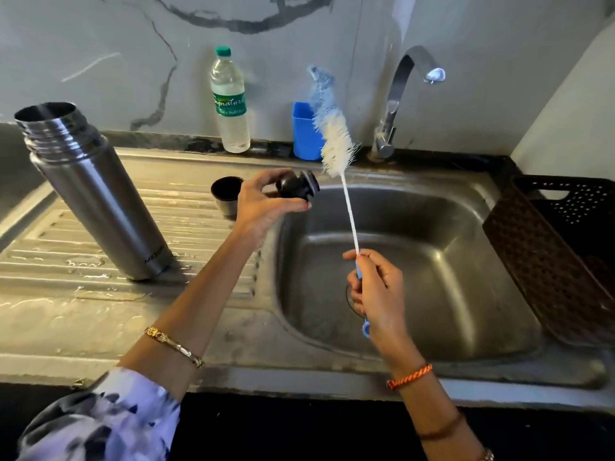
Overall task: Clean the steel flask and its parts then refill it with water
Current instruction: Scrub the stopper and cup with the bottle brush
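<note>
The steel flask stands open-mouthed on the ribbed drainboard to the left of the sink basin, its threaded neck bare and its body leaning in the wide-angle view. Water beads lie on the ridges around its base. Behind it, near the basin's rim, a small dark cup sits upright on the same drainboard.

The left hand holds the flask's black stopper above the basin's left edge, fingers and thumb curled around it, its lighter ring facing right. The right hand pinches the blue handle of a bottle brush, fingers folded around the grip (the handle's loop end shows just below the palm). The brush's white wire stem rises up and to the left, and its white bristle head hangs just beside the stopper, close but not clearly touching it.

Along the back ledge stand a clear plastic water bottle with a green cap, and a blue plastic holder partly hidden behind the bristles. A curved steel tap rises at the rear right of the basin, no water running from it. A dark brown perforated basket rests to the right of the basin.
</note>
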